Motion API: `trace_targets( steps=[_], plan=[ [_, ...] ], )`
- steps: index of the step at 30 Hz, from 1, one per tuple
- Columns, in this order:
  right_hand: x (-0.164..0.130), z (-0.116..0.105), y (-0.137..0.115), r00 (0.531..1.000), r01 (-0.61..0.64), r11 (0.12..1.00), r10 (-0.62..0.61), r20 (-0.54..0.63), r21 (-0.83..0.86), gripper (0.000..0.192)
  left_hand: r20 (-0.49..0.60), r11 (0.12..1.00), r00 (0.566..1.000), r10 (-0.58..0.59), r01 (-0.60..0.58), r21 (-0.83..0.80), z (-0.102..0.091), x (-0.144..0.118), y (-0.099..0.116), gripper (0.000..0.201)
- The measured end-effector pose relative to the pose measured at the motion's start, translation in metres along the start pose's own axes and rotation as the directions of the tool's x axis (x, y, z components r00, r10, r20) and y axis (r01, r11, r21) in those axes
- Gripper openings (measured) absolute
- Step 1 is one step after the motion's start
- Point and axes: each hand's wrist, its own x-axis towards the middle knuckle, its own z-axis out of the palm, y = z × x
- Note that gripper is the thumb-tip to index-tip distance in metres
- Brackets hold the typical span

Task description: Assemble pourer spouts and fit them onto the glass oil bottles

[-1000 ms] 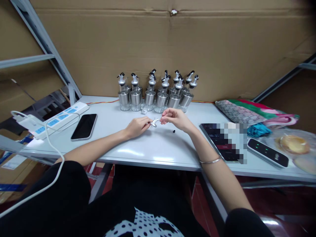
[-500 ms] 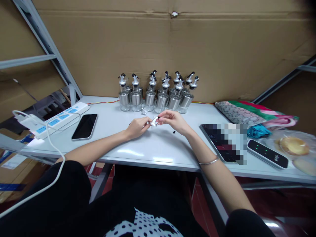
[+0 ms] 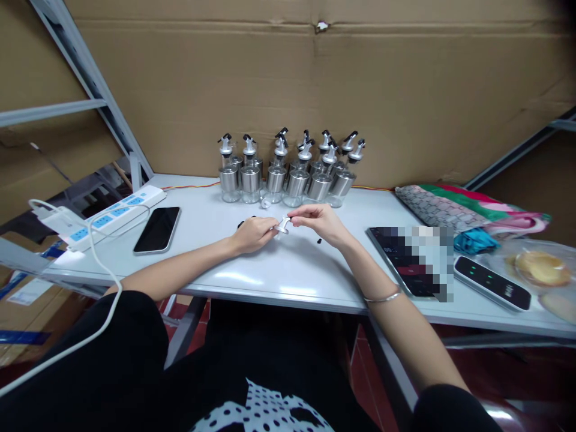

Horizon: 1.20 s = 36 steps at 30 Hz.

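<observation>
My left hand [image 3: 253, 233] and my right hand [image 3: 318, 221] meet over the middle of the white table [image 3: 279, 270]. Between their fingertips they hold a small silver and white pourer spout [image 3: 283, 225]. Both hands pinch it, the left from its left end, the right from its upper right end. A tiny black part [image 3: 318, 241] lies on the table just right of the hands. A small clear piece [image 3: 266, 203] lies behind the hands. Several steel and glass dispenser bottles [image 3: 288, 174] with pourer tops stand in a cluster at the back.
A black phone [image 3: 157, 229] lies face up at the left, beside a white power strip [image 3: 108, 215] with a white cable [image 3: 96, 264]. At the right are a dark tablet [image 3: 396, 252], a black device [image 3: 492, 282], folded cloth [image 3: 454, 207] and bagged food [image 3: 540, 270]. Cardboard lines the back.
The hands have closed together on the spout and turned it; the right fingers have come down onto its end. The camera has shifted slightly.
</observation>
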Motion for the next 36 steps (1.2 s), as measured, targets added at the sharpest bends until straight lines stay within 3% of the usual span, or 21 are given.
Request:
trace_targets(
  steps=[5,9,20,26,30,34,36],
  plan=[
    [-0.004,0.007,-0.002,0.979,-0.170,0.929,0.121,0.164,0.329,0.035,0.002,1.000,1.000,-0.018,0.018,0.003,0.001,0.000,-0.003,0.024],
    [-0.005,0.010,-0.001,0.947,-0.274,0.850,0.157,0.280,0.450,0.031,0.011,1.000,1.000,-0.013,0.014,-0.016,0.001,0.000,-0.004,0.023],
    [-0.006,0.008,0.001,0.916,-0.306,0.847,0.139,0.376,0.434,0.027,0.039,0.999,0.999,0.018,-0.017,-0.027,-0.001,0.000,-0.004,0.025],
    [-0.005,0.010,0.004,0.923,-0.258,0.855,0.080,0.377,0.451,0.032,0.025,0.993,0.994,0.109,-0.108,-0.041,-0.004,0.002,0.000,0.029],
    [-0.004,0.009,0.001,0.935,-0.244,0.836,0.068,0.348,0.491,0.027,0.054,0.983,0.982,0.181,-0.180,-0.015,-0.024,0.008,-0.008,0.023],
    [-0.001,0.002,-0.003,0.967,-0.230,0.802,0.127,0.220,0.551,0.020,-0.064,1.000,0.998,0.019,-0.020,-0.022,-0.054,0.008,-0.033,0.025],
    [0.000,-0.001,-0.005,0.974,-0.224,0.777,0.159,0.161,0.589,0.025,-0.048,0.996,0.995,-0.088,0.088,-0.014,-0.064,0.007,-0.046,0.024]
  ],
)
